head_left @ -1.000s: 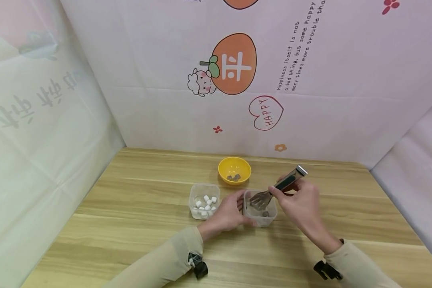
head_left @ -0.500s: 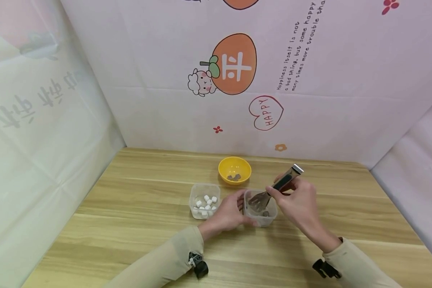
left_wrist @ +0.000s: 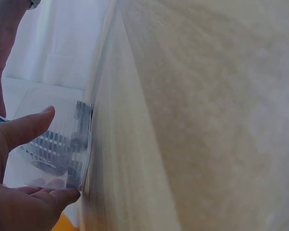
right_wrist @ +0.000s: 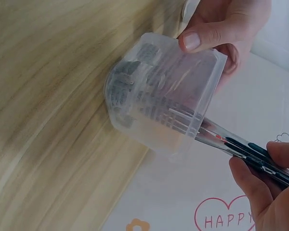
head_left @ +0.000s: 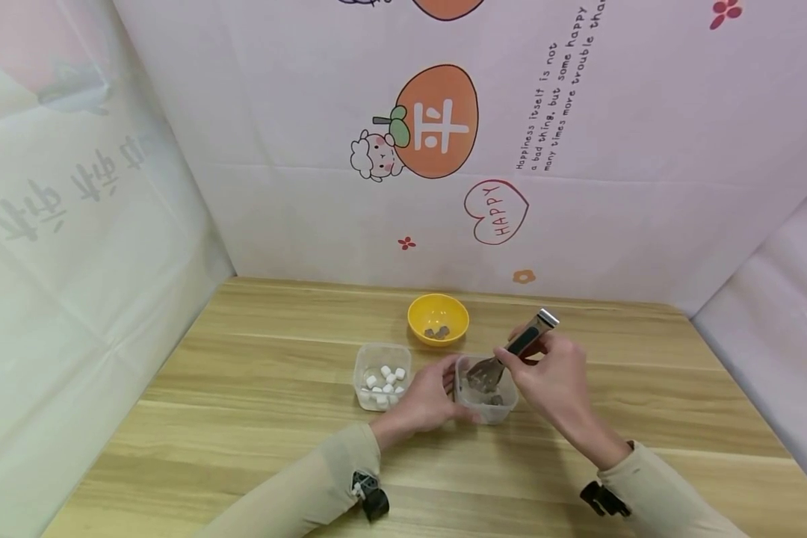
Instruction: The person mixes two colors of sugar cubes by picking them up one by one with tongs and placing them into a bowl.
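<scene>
My left hand point(head_left: 430, 396) holds a clear plastic box point(head_left: 489, 418) from its left side, the thumb and fingers on opposite walls. In my right hand point(head_left: 554, 377) is a pair of metal tongs point(head_left: 526, 338) with dark grip inserts, pinched between thumb and fingers. The slotted heads of the tongs reach down into the box, as the right wrist view also shows. Small grey lumps point(right_wrist: 130, 72) lie at the bottom of the box. Whether the tongs' heads have a lump between them is hard to tell.
Behind the box stands a yellow bowl point(head_left: 437, 300) with a few grey lumps point(head_left: 437, 332) in it. A second clear box point(head_left: 382, 348), left of my left hand, contains several white cubes point(head_left: 388, 379). Printed cloth point(head_left: 309, 224) hangs behind the wooden table point(head_left: 255, 418).
My right hand and the tongs' handle have shifted slightly left, the heads staying inside the box. My left hand and the boxes look unmoved.
</scene>
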### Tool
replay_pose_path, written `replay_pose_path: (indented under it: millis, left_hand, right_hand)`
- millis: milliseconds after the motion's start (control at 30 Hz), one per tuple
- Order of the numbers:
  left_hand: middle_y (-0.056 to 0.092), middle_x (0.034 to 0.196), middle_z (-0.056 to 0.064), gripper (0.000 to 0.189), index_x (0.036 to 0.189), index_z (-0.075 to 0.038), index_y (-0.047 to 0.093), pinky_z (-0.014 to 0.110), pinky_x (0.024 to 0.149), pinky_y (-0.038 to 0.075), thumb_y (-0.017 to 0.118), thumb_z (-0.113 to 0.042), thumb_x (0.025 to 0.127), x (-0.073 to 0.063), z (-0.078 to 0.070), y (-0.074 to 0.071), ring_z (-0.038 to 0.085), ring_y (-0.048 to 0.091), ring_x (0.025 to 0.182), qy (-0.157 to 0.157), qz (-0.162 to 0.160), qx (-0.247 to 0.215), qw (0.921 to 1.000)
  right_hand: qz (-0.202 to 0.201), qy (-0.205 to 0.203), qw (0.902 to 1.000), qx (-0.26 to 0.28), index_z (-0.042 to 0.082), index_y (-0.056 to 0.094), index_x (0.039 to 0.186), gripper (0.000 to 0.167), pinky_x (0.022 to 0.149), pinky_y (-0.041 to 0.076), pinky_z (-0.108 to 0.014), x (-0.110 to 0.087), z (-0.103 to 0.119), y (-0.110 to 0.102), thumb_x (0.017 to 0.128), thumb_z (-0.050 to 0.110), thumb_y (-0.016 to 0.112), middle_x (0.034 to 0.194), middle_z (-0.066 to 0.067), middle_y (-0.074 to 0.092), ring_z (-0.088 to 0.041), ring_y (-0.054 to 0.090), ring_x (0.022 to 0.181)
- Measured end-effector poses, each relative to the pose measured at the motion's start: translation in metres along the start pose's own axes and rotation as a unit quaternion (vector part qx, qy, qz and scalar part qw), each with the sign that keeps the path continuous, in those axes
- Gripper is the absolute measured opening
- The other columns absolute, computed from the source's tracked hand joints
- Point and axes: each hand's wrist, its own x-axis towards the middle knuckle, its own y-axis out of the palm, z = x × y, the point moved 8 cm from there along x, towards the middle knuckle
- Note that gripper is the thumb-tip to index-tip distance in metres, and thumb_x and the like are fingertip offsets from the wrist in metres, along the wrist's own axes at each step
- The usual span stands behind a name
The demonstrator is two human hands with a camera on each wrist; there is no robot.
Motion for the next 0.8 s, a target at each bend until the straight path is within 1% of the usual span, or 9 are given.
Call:
replay_pose_path:
  millis: [133, 267, 500, 633, 800]
  left_hand:
    - [0.058, 0.150, 0.009, 0.092, 0.150, -0.009, 0.052, 0.037, 0.118, 0.044, 0.098, -0.002, 0.071, -0.0004, 0.0007, 0.0002, 0.027, 0.054, 0.140, -0.005, -0.001, -0.006, 1.0000]
    - [0.059, 0.150, 0.009, 0.093, 0.151, -0.009, 0.052, 0.037, 0.118, 0.044, 0.098, -0.001, 0.070, -0.0007, 0.0011, 0.0000, 0.027, 0.054, 0.140, -0.008, -0.001, -0.010, 0.9999]
    - [0.060, 0.148, 0.008, 0.092, 0.151, -0.010, 0.052, 0.038, 0.118, 0.044, 0.097, -0.002, 0.071, -0.0004, 0.0013, 0.0002, 0.026, 0.055, 0.139, -0.011, 0.000, -0.005, 0.9999]
    - [0.059, 0.150, 0.009, 0.093, 0.151, -0.009, 0.052, 0.038, 0.118, 0.044, 0.097, -0.003, 0.071, -0.0003, 0.0015, 0.0004, 0.027, 0.054, 0.139, -0.012, -0.001, -0.002, 0.9999]
    - [0.056, 0.152, 0.011, 0.096, 0.153, -0.009, 0.050, 0.039, 0.119, 0.043, 0.098, -0.003, 0.071, -0.0001, 0.0012, -0.0004, 0.028, 0.052, 0.141, -0.014, -0.001, -0.003, 0.9999]
  right_hand:
    - [0.002, 0.001, 1.0000, 0.006, 0.000, 0.071, 0.096, 0.023, 0.060, 0.058, -0.012, -0.0021, 0.0025, -0.0031, 0.081, -0.003, 0.088, 0.082, -0.009, 0.074, -0.023, 0.071, 0.072]
    - [0.000, 0.005, 1.0000, 0.003, -0.001, 0.072, 0.097, 0.023, 0.058, 0.057, -0.012, -0.0019, 0.0047, -0.0067, 0.081, -0.001, 0.088, 0.082, -0.009, 0.075, -0.024, 0.072, 0.072]
    - [0.016, 0.019, 0.9996, -0.013, 0.000, 0.070, 0.100, 0.024, 0.062, 0.059, -0.015, 0.0013, -0.0010, -0.0013, 0.082, 0.000, 0.087, 0.085, -0.009, 0.074, -0.023, 0.071, 0.076]
    - [0.020, 0.018, 0.9996, -0.011, 0.000, 0.070, 0.099, 0.024, 0.063, 0.060, -0.016, 0.0011, -0.0008, -0.0004, 0.082, 0.000, 0.087, 0.085, -0.009, 0.074, -0.022, 0.071, 0.075]
    - [0.030, 0.029, 0.9991, 0.000, 0.001, 0.068, 0.101, 0.025, 0.064, 0.062, -0.018, 0.0012, 0.0022, -0.0031, 0.083, 0.000, 0.087, 0.088, -0.010, 0.073, -0.024, 0.070, 0.077]
